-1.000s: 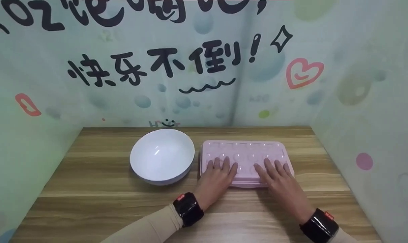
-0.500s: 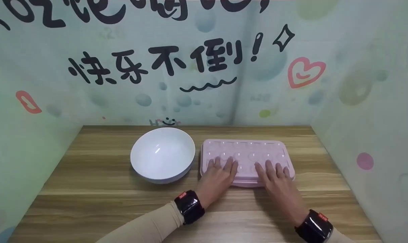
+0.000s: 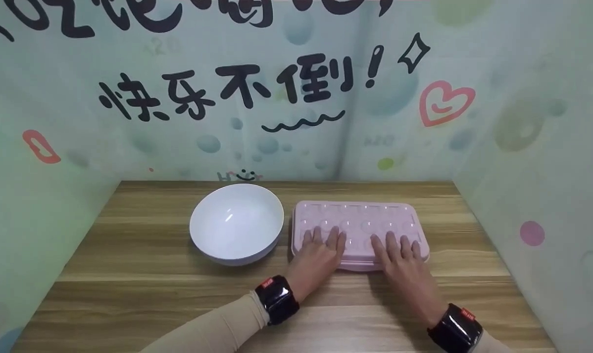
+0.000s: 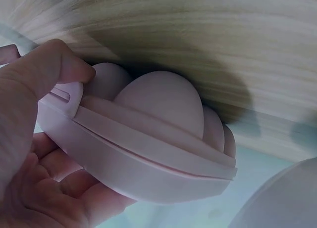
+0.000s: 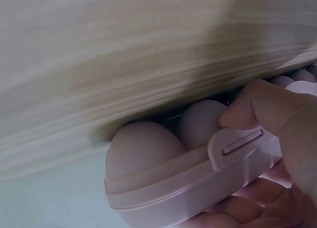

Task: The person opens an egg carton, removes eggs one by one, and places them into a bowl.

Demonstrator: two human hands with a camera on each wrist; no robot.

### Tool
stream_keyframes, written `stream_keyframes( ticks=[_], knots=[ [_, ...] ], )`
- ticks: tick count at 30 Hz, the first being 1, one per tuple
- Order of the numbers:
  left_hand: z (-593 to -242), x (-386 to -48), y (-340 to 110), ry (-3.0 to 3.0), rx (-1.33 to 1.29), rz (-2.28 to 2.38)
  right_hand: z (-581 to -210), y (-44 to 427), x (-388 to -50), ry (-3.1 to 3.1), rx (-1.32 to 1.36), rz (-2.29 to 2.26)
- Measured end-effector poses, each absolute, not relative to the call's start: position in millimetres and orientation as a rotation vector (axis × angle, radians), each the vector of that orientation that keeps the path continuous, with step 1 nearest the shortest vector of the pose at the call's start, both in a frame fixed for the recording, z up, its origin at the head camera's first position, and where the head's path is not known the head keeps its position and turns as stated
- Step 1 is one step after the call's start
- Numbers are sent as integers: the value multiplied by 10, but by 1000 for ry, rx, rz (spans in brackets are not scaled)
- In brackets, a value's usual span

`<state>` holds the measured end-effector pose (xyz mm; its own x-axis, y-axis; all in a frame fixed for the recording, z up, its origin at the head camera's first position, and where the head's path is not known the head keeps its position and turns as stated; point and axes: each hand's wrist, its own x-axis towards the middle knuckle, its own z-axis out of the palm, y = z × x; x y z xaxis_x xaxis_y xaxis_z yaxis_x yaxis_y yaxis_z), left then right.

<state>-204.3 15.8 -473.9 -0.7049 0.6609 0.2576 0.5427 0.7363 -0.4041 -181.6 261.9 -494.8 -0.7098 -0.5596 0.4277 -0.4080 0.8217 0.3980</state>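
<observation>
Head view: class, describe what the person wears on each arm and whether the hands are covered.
The left hand and right hand are bare, without gloves. Each wrist has a wide, glossy black band, the left band and right band, each with a small red tag. The left sleeve and right sleeve are plain beige.

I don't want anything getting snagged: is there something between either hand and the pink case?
Nothing visible. The left hand and right hand are both directly on the pink case. The white bowl stands beside the case, to its left, not between it and either hand.
</observation>
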Motion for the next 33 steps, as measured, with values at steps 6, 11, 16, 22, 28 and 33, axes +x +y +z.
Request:
stream_keyframes(
  ticks=[6,11,16,22,28,33],
  knots=[
    [-4719,-2063,165,-2553,-939,402,-4952,2617,-1823,-2467,718,-396],
    [-4731,-2069,182,-2523,-919,353,-4969,2621,-1825,-2442,720,-364],
    [-4754,-2081,211,-2506,-901,379,-4983,2616,-1818,-2451,711,-375],
    [-4784,-2060,253,-2472,-862,421,-4975,2611,-1792,-2469,708,-471],
    [-4769,-2029,258,-2514,-873,382,-4953,2603,-1773,-2492,712,-466],
    [-4670,-2026,247,-2686,-938,250,-4907,2602,-1756,-2556,736,-362]
  ],
)
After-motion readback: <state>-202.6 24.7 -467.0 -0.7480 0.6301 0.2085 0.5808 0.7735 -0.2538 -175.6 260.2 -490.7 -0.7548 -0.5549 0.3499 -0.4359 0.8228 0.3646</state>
